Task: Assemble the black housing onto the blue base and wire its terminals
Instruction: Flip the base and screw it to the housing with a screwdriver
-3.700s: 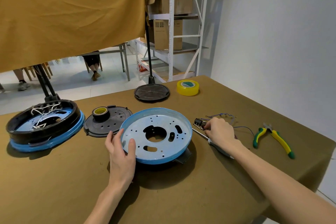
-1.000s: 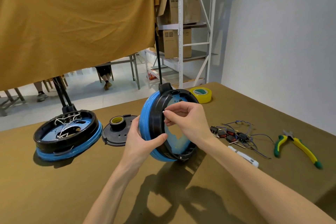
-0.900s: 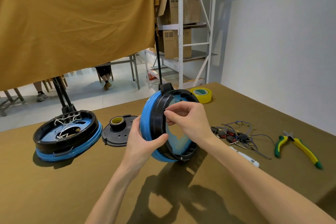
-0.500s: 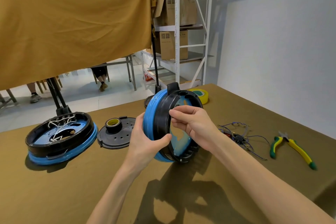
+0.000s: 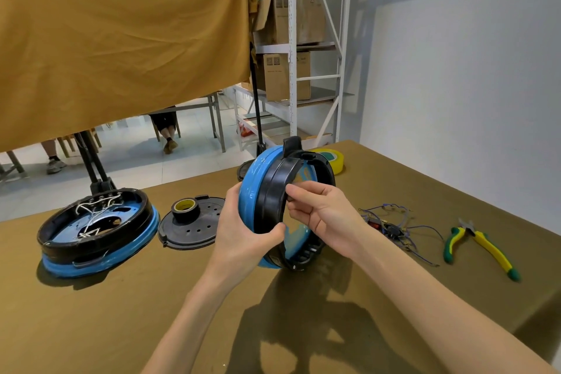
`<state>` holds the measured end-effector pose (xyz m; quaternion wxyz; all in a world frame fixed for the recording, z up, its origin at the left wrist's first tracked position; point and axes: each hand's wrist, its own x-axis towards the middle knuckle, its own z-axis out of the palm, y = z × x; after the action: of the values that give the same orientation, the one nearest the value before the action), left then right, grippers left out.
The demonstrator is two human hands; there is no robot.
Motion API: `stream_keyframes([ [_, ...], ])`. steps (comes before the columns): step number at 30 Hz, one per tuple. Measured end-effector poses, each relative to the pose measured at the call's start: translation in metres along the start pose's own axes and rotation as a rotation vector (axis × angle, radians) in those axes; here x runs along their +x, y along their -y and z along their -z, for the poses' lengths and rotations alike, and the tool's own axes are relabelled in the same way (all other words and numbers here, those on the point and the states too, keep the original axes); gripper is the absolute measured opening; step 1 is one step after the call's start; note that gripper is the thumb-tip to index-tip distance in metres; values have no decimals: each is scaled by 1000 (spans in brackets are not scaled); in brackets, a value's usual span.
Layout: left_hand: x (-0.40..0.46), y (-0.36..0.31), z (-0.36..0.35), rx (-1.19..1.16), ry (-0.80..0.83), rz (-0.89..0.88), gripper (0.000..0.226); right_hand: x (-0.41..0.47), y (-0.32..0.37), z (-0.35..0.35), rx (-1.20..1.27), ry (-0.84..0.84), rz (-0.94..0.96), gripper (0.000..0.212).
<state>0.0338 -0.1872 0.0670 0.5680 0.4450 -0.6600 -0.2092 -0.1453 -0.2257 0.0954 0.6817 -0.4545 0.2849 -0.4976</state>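
Note:
A blue base (image 5: 252,188) stands on edge above the table centre, with the black ring housing (image 5: 274,191) seated against its right face. My left hand (image 5: 243,234) grips the base's lower left rim, thumb across the housing. My right hand (image 5: 318,215) pinches the housing's near rim from inside the ring. A tangle of thin wires with small terminal parts (image 5: 391,229) lies on the table right of my right hand.
A second wired black-and-blue assembly (image 5: 97,234) rests at the left. A black perforated lid (image 5: 194,228) carries a tape roll (image 5: 185,208). Yellow tape (image 5: 332,158) sits behind the housing. Green-yellow pliers (image 5: 479,246) lie near the table's right edge.
Earlier the blue base lay flat on the table under my left hand. Now both hands hold it up on edge with the black housing fitted, and it has turned slightly in the last second.

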Motion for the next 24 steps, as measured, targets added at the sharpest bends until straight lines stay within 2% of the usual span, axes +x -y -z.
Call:
stream_keyframes([
  [4,2,-4,0,108,48,-80,86,-10,0,10,91,-57,-127,13],
  [9,0,0,-4,543,98,-211,96,-24,-3,31,85,-187,-272,15],
  [12,-7,7,-10,727,157,-258,93,-34,-7,42,230,-196,-503,24],
  [15,-22,21,-17,815,212,-311,93,-45,-14,51,346,-184,-626,37],
  [20,-46,35,-26,810,296,-355,87,-60,-33,63,325,-199,-714,66],
  [22,-55,37,-26,670,311,-316,72,-65,-39,67,306,-175,-753,81],
  [24,-66,32,-27,437,191,-214,50,-67,-43,66,288,-158,-796,92],
])
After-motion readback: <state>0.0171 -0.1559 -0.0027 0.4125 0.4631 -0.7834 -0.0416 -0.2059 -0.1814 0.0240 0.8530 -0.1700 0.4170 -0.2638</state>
